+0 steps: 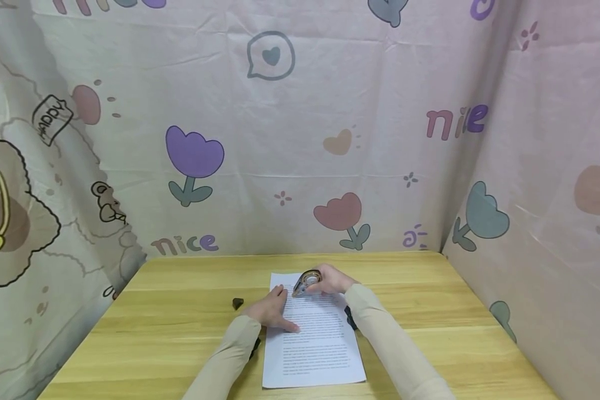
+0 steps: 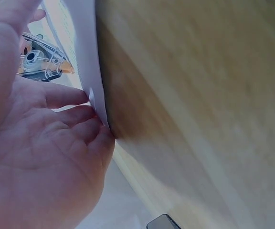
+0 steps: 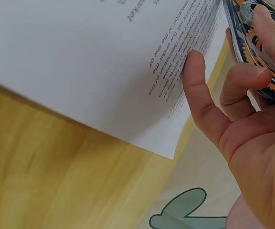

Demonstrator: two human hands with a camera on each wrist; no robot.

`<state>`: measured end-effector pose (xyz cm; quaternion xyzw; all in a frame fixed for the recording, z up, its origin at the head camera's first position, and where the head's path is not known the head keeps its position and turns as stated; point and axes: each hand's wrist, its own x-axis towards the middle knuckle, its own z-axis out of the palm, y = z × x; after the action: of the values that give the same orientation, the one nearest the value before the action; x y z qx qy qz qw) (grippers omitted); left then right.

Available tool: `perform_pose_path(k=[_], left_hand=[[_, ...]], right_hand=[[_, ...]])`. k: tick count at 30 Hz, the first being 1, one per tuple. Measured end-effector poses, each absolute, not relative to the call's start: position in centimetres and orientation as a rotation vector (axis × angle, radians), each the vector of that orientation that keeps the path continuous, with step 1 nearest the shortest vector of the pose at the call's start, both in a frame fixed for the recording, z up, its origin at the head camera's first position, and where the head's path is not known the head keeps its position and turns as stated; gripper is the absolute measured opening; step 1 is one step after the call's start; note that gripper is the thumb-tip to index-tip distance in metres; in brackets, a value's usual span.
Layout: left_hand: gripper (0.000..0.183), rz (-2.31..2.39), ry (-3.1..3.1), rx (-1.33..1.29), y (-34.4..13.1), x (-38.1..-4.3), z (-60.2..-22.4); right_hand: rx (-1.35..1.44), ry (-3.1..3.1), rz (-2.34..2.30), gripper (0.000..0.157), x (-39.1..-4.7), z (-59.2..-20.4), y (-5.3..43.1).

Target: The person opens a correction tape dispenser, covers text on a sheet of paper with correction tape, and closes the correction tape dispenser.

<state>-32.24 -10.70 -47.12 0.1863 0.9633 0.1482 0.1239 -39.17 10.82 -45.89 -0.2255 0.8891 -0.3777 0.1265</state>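
A printed sheet of paper point(image 1: 315, 355) lies lengthwise on the wooden table. My right hand point(image 1: 332, 279) grips a see-through correction tape point(image 1: 307, 281) with orange gears, its tip down at the upper lines of text. In the right wrist view, the thumb and fingers of the right hand point(image 3: 257, 114) pinch the correction tape point(image 3: 271, 71), while one finger touches the paper point(image 3: 99, 95). Spread on the sheet's left side, my left hand point(image 1: 270, 310) rests with fingers extended. The left wrist view has the left hand point(image 2: 47, 148) at the paper's edge point(image 2: 87, 52), beyond it the correction tape point(image 2: 39, 59).
A small black piece point(image 1: 237, 303) lies on the table point(image 1: 180, 333), left of the paper. Behind the table and at both sides hangs a printed curtain point(image 1: 280, 122) with flowers and words. Both forearms in pale sleeves point(image 1: 400, 350) flank the sheet.
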Motion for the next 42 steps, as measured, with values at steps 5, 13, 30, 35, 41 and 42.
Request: perform_pose_path(k=[5,13,30,35,41,42], left_hand=[[0.118,0.438,2.805,0.54,-10.8,-32.3,-47.1],[0.119,0.448,2.805,0.54,-10.8,-32.4,-47.3],[0.118,0.465,2.791,0.539,-10.6,-32.2,-47.1],[0.119,0.475,2.79,0.521,-10.6,-32.2,-47.0],[0.118,0.481,2.789,0.514,-10.7,-32.1,-47.0],[0.118,0.481,2.789,0.515,-10.7,-32.1,-47.0]], right_hand=[[-0.635,2.593,-1.09,0.03,-39.1,-45.7,10.9],[-0.604,2.6,-1.078,0.036,-39.0,-45.6,10.9],[-0.624,2.636,-1.001,0.033,-39.2,-45.1,11.0],[-0.617,2.633,-0.986,0.031,-39.2,-44.9,11.0],[-0.63,2.635,-0.939,0.029,-39.0,-44.0,10.6],[-0.627,2.637,-0.929,0.029,-39.0,-43.9,10.6]])
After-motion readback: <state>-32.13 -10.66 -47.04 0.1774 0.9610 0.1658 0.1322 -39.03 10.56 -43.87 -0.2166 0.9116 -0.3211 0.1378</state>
